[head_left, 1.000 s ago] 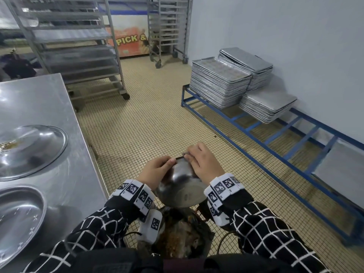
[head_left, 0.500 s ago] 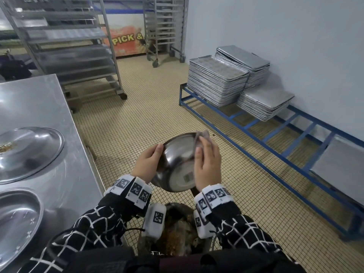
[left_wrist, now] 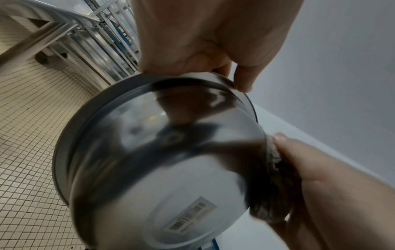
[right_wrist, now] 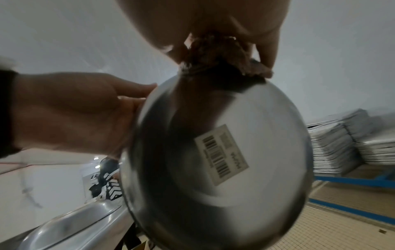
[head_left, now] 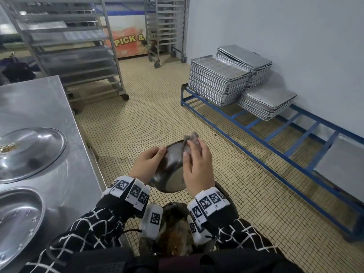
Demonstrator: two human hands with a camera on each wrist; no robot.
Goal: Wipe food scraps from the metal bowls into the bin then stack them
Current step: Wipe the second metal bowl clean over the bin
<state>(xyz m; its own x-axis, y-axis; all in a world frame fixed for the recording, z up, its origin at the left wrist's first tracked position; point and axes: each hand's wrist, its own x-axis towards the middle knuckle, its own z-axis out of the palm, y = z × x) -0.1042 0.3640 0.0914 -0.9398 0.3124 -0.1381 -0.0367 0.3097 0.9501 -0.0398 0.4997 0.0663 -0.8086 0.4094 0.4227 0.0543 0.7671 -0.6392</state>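
Note:
A small metal bowl [head_left: 171, 170] [left_wrist: 162, 160] [right_wrist: 224, 160] is tilted on edge, its barcoded underside facing me, above the bin [head_left: 175, 233] of brown scraps. My left hand [head_left: 146, 164] [left_wrist: 205, 50] [right_wrist: 70, 115] grips the bowl's left rim. My right hand [head_left: 197, 164] [left_wrist: 320, 182] [right_wrist: 213, 25] pinches a grey-brown cloth [head_left: 190, 139] [left_wrist: 271, 157] [right_wrist: 222, 55] against the bowl's upper right rim. Two larger metal bowls [head_left: 29, 152] [head_left: 15, 219] sit on the steel table; the far one holds some scraps [head_left: 7, 148]. The tilted bowl's inside is hidden.
The steel table [head_left: 49, 107] runs along my left. Stacked baking trays [head_left: 218, 79] rest on a blue floor rack [head_left: 295, 138] by the right wall. Wheeled tray racks [head_left: 74, 48] stand farther back on the tiled floor [head_left: 141, 119].
The bowl has risen and tipped more upright over the bin. My right hand with the cloth has moved from the bowl's top edge round to its right side and upper rim.

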